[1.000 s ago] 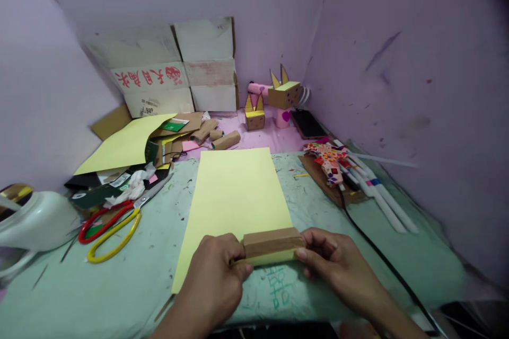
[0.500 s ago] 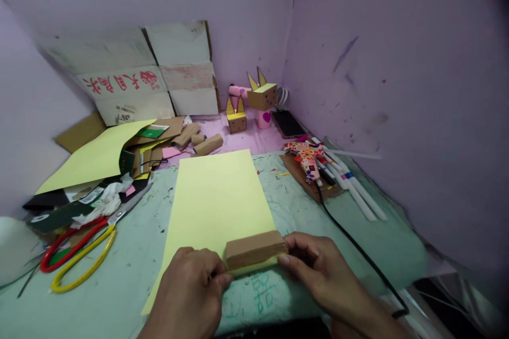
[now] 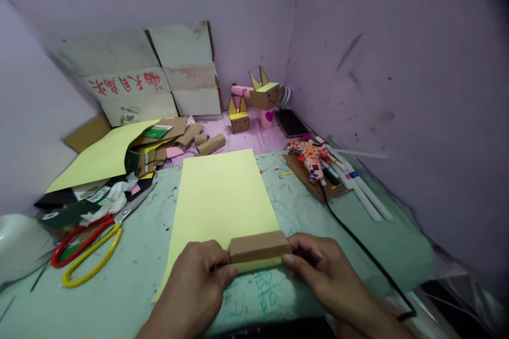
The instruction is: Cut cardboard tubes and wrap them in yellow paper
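A brown cardboard block (image 3: 259, 246), long and box-shaped, rests on the near right corner of a yellow paper sheet (image 3: 218, 196). My left hand (image 3: 199, 280) is closed at the block's left end, thumb low by the paper's near edge. At the other end my right hand (image 3: 318, 265) pinches the block, its thumb on the front near the paper. A strip of yellow paper shows along the block's lower front. Some fingertips are hidden behind the block.
Red-and-yellow-handled scissors (image 3: 95, 243) lie at left beside a pile of paper scraps (image 3: 115, 196). On the right are a flower-patterned glue gun (image 3: 312, 159) with a black cord (image 3: 366, 251) and white glue sticks (image 3: 369, 198). Cardboard animal figures (image 3: 239, 121) and a phone (image 3: 291, 123) stand behind.
The view has shifted slightly, so everything sits a little further right. My left fingers have straightened somewhat along the block's end, and more yellow paper shows below the block.
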`<action>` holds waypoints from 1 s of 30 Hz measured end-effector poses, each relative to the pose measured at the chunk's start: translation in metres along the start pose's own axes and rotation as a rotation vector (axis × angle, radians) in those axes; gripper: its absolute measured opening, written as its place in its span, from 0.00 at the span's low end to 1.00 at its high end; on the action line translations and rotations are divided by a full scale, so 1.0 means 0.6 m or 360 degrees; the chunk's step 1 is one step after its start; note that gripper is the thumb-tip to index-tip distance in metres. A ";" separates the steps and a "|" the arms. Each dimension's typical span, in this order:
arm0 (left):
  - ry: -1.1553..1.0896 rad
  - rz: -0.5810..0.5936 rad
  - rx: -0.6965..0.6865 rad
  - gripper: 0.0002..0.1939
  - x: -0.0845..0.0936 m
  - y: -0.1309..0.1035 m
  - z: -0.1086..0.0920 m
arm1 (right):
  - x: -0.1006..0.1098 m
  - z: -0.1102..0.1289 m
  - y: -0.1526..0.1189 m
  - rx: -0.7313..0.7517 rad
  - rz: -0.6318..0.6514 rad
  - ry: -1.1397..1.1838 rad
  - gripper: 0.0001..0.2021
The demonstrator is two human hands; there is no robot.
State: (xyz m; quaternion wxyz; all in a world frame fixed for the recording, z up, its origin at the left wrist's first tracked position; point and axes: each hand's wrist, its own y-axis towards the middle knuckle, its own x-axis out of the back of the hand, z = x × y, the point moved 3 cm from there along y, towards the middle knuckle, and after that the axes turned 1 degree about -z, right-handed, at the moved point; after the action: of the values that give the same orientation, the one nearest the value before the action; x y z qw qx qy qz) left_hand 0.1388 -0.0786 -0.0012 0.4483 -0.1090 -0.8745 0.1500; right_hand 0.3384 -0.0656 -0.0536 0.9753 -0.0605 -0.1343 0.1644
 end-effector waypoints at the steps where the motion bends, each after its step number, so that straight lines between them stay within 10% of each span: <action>1: -0.0007 0.0000 -0.0005 0.09 0.000 0.000 -0.001 | 0.000 0.000 0.000 -0.0004 -0.0005 0.0001 0.06; 23: 0.0139 -0.0094 0.0117 0.06 -0.006 0.006 -0.001 | 0.012 0.022 -0.003 -0.0163 -0.0018 0.0112 0.05; 30: 0.0267 0.0000 0.0066 0.05 -0.008 0.011 0.006 | 0.142 0.066 0.010 -0.0009 -0.0732 -0.0444 0.11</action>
State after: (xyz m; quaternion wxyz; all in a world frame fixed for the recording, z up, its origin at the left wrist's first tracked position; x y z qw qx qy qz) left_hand 0.1388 -0.0744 -0.0092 0.5221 -0.1119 -0.8305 0.1585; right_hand 0.4032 -0.0284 0.0040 0.9589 -0.0079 -0.2781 -0.0553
